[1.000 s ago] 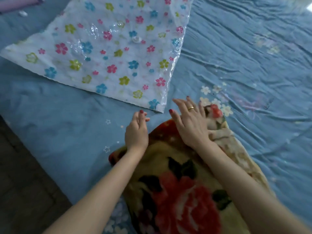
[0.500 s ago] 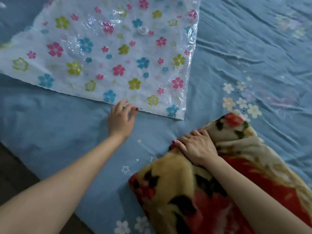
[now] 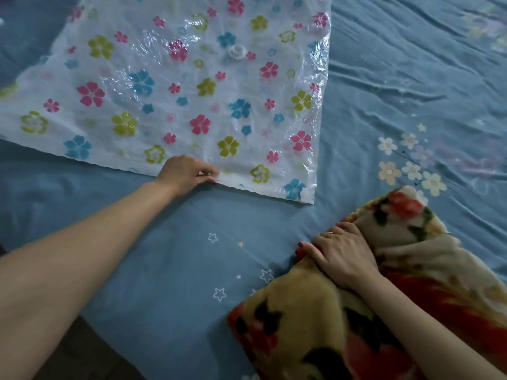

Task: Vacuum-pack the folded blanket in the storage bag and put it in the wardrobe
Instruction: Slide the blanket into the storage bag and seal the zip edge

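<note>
Head view. My left hand (image 3: pixel 186 172) pinches the near edge of the storage bag (image 3: pixel 175 89); the fingertips curl at the edge, so whether they reach under it is not visible. My right hand (image 3: pixel 343 256) grips the folded blanket's (image 3: pixel 301 319) far end, fingers curled over the fold. The blanket lies right of my left hand, near the bag's corner but apart from it, cut off at the frame's bottom. Bag top and left also cut off. Count: one bag, one valve (image 3: pixel 236 52), one blanket, on the blue bedsheet (image 3: pixel 397 86).
</note>
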